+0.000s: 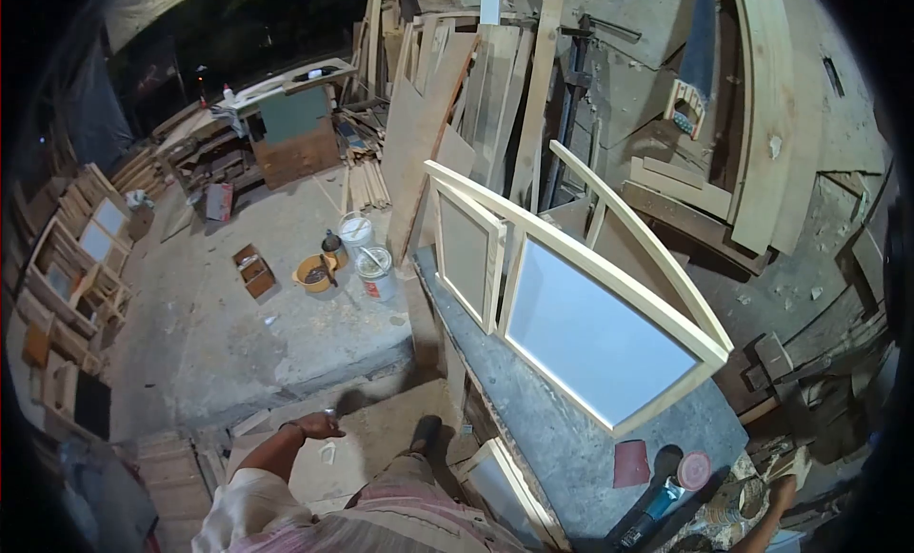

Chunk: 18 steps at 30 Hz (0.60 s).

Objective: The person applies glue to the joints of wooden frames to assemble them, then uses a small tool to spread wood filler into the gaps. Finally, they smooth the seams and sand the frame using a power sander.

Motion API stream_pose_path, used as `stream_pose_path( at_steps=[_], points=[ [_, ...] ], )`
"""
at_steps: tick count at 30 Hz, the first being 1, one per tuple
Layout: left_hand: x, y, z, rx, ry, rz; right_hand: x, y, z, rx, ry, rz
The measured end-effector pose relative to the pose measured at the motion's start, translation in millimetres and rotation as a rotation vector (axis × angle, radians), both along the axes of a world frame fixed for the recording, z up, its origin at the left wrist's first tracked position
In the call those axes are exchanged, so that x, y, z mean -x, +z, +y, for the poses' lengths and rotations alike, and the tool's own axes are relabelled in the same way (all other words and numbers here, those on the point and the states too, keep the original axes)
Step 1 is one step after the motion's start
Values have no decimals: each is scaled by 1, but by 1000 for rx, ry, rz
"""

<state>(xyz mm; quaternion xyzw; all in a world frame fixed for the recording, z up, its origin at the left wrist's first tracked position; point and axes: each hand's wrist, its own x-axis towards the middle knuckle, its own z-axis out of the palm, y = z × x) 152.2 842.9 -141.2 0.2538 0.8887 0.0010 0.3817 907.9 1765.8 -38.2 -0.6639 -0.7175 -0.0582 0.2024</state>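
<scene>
My left hand [316,424] is held out low on the left, away from the bench, its fingers curled around a small whitish thing that I cannot make out. At the lower right, my right hand [783,491] is closed on a pale, flat-looking piece [801,467] beside the bench corner. Near it lie a teal power sander [657,507], a round pink sanding disc [694,471] and a square pink sandpaper sheet [630,464]. A pale wooden cabinet frame [609,267] with a white panel [581,329] stands on the grey workbench [571,401].
Tall boards [433,125] lean behind the bench. On the floor are white buckets [374,272], a yellow bowl [314,273] and a small wooden box [253,270]. Wooden frames [81,258] line the left side. Long planks [771,125] and scrap wood fill the right.
</scene>
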Motion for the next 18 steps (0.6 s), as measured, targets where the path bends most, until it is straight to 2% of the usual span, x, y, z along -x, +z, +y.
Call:
stream_pose_path(
  at_steps=[2,4,5,6,8,9,10,11,13,14,16,18],
  points=[
    [56,-24,29,-61,-67,-20,17,68,-5,126,28,-16],
    [135,-84,51,-338,-163,49,65,124,-32,-241,157,174],
    [154,-72,75,-451,-24,12,100,154,-43,-253,299,300],
    [175,-32,119,-563,116,-23,143,186,-55,-265,442,428],
    [234,14,183,-785,44,194,262,266,-112,-271,607,271],
    [260,47,213,-812,60,183,345,297,-159,-265,618,280],
    [289,51,237,-1041,47,212,425,324,-204,-258,629,283],
    [320,62,265,-1051,2,268,489,335,-225,-228,680,331],
    [339,123,307,-1392,228,5,613,338,-266,-161,803,414],
    [355,134,328,-1520,309,-192,671,336,-291,-121,869,449],
    [358,187,352,-1644,314,-250,772,333,-335,-57,1041,354],
    [355,212,371,-1783,361,-272,850,326,-377,181,1125,436]
  ],
)
